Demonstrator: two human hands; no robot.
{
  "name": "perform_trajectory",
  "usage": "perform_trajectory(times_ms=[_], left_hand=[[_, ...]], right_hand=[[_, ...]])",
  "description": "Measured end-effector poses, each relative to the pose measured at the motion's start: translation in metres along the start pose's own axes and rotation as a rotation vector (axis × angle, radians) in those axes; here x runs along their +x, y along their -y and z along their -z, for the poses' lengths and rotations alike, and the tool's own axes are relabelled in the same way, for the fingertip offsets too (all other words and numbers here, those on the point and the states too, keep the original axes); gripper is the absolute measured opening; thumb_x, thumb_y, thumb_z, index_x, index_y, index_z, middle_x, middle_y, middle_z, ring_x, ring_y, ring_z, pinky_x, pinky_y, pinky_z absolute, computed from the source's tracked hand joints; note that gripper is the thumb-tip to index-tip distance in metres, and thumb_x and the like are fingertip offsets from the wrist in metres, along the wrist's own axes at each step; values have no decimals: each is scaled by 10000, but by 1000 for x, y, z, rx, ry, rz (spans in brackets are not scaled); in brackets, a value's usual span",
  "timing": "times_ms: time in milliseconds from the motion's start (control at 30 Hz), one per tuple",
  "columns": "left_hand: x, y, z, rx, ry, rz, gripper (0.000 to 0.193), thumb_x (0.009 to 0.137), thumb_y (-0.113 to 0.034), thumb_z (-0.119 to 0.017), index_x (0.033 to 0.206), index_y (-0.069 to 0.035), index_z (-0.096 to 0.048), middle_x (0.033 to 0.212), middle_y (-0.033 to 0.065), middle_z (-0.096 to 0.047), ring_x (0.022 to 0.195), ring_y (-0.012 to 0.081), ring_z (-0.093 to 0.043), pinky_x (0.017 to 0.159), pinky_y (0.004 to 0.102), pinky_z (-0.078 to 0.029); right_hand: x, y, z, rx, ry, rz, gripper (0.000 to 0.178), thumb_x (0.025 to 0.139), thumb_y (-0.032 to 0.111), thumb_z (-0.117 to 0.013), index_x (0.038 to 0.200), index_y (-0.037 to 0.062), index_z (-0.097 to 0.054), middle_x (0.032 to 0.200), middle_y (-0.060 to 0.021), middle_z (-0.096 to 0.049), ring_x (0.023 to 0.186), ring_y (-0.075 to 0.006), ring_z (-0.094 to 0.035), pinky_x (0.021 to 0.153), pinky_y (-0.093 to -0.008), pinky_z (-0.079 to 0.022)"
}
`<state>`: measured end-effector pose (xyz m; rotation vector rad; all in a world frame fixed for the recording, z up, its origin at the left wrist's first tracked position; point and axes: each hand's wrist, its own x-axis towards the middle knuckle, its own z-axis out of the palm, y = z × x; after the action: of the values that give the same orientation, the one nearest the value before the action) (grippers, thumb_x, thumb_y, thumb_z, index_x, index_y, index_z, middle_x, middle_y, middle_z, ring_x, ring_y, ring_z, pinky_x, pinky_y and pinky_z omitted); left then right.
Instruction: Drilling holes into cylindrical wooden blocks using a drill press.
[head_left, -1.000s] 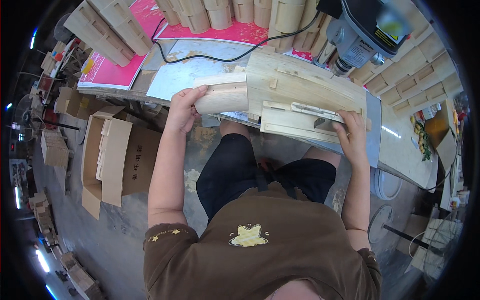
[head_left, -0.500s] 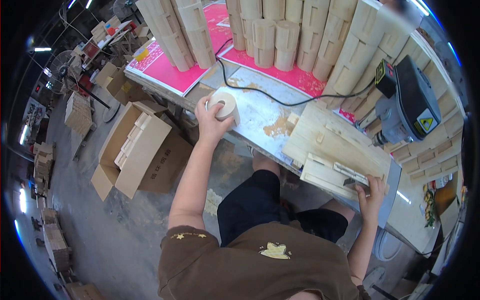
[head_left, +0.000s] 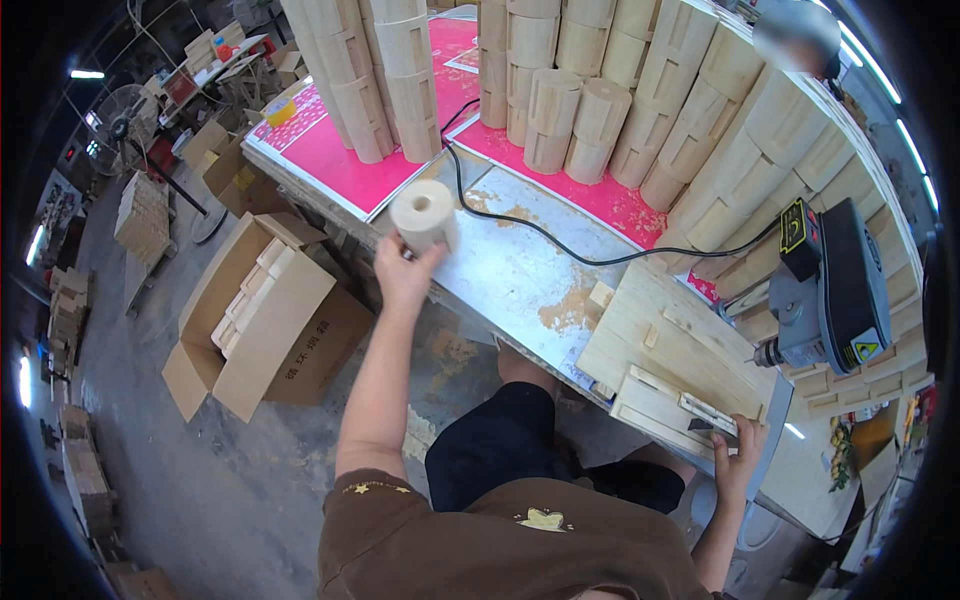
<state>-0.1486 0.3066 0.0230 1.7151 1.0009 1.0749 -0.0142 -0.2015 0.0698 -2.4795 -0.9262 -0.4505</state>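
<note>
Left hand [head_left: 403, 277], fingers pinching a bored wooden cylinder [head_left: 424, 222] at the bench [head_left: 510, 270] edge, upper left of centre — positioning, seemingly; setting down would want a level base. Right hand [head_left: 738, 455] at the slim strip [head_left: 706, 412] — grip unclear.

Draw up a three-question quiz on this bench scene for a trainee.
1. Which hand holds the wooden cylinder with a hole in its end?
2. True or false: the black cable runs to the drill.
3. What colour are the sheets under the standing stacks?
A) green
B) pink
C) black

Key:
1. The left hand.
2. True.
3. B.
</note>
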Motion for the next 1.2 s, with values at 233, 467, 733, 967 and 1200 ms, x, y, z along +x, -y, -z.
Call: perform_trajectory(times_ms=[233,467,733,967,1200], left_hand=[[128,31,-7,300,-209,-92,528,634,-187,-798,1061,40,-585,990,164,-660,891,263,-645,787,345,-493],[191,82,-35,224,-243,-70,582,597,-192,-804,1073,48,-571,1002,219,-631,944,333,-611,841,387,-468],[157,54,-91,314,-537,-370,861,671,-174,-773,1330,48,-264,1298,253,-312,1201,398,-357,996,467,-318],[110,-60,-204,-48,31,-526,837,639,-186,-775,1301,32,-310,1248,211,-398,1181,378,-374,1002,438,-314],[158,-63,-265,-76,-5,-458,917,531,-180,-814,1285,28,-336,1190,206,-479,1128,301,-477,953,372,-395]], right_hand=[[-4,-2,-3,-13,9,-77,402,595,55,-697,969,34,-552,899,-126,-532,870,-323,-479,775,-395,-391],[1,10,-3,-31,41,-204,405,568,61,-728,941,43,-573,875,-120,-535,856,-325,-487,761,-400,-393],[4,12,-7,-33,11,-196,421,556,59,-727,946,46,-569,868,-119,-532,836,-315,-482,740,-397,-393],[1,9,-7,-41,-3,-186,437,553,93,-739,952,43,-567,858,-118,-528,813,-308,-477,718,-395,-390],[2,9,-7,-50,-14,-177,449,548,104,-750,957,45,-574,834,-110,-527,797,-310,-483,706,-399,-388]])
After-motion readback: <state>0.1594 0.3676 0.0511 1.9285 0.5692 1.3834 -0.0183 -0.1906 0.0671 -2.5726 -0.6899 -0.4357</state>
